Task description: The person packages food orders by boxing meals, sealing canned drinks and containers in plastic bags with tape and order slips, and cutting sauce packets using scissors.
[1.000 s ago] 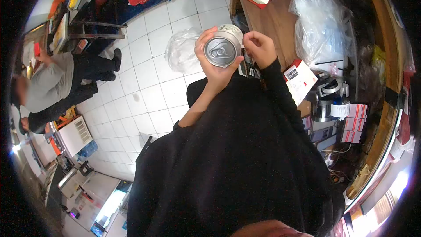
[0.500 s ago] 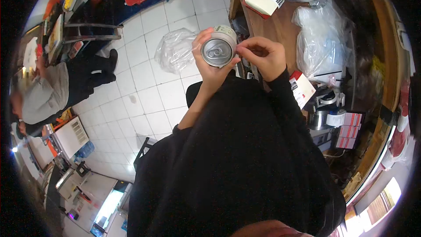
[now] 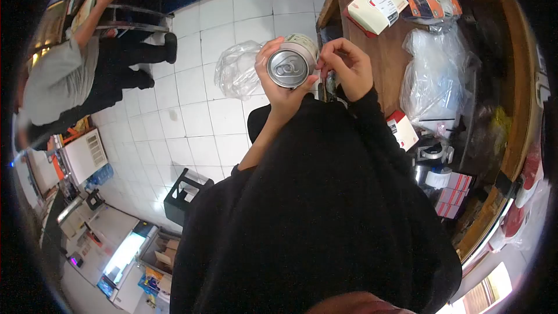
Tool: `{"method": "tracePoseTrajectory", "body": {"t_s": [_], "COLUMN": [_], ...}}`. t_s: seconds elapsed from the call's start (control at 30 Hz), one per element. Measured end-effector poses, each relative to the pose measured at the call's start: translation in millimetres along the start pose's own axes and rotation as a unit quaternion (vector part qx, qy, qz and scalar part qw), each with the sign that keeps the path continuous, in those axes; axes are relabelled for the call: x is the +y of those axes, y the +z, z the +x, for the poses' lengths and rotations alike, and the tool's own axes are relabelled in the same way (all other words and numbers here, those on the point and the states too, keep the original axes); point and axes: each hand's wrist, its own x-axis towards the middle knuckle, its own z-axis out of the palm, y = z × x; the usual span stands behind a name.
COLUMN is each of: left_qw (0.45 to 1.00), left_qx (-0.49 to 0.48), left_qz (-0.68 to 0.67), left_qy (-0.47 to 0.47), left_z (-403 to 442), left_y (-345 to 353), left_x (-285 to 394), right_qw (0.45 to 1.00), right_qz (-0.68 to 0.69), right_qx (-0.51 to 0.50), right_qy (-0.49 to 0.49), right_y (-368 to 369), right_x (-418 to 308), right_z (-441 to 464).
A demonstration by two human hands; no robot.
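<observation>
Left hand (image 3: pixel 282 100) clasps cylindrical metal can (image 3: pixel 288 67); right hand (image 3: pixel 353 72) curled beside it, grip unclear

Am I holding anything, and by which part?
A can, gripped around its side by your left hand; whether your right hand holds anything is unclear.

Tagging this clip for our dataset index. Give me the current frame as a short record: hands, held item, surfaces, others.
left_hand: left hand wrapped around the can
held_item: can, lid and pull tab facing the camera
right_hand: right hand beside the can, thumb and index finger bent toward its side; contact unclear
table: wooden table bearing a cream-and-red box and clear plastic wrapping
floor: white tiles, with a clear plastic bag
other_people: one person in a grey shirt, arm raised
</observation>
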Motion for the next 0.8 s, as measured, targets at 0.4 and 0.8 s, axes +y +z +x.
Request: {"method": "tracePoseTrajectory", "body": {"t_s": [0.4,0.8], "left_qw": [0.999,0.997], "left_qx": [0.007,-0.016], "left_qz": [0.029,0.061], "left_qy": [0.013,0.037], "left_z": [0,-6], "left_y": [-7,-7], "left_x": [-2,3], "right_qw": [0.969,0.971], "right_qz": [-0.228,-0.236], "right_qx": [0.002,0.005], "right_qy": [-0.098,-0.029], "right_y": [7,7], "right_x": [-13,8], "right_z": [-4,-1]}}
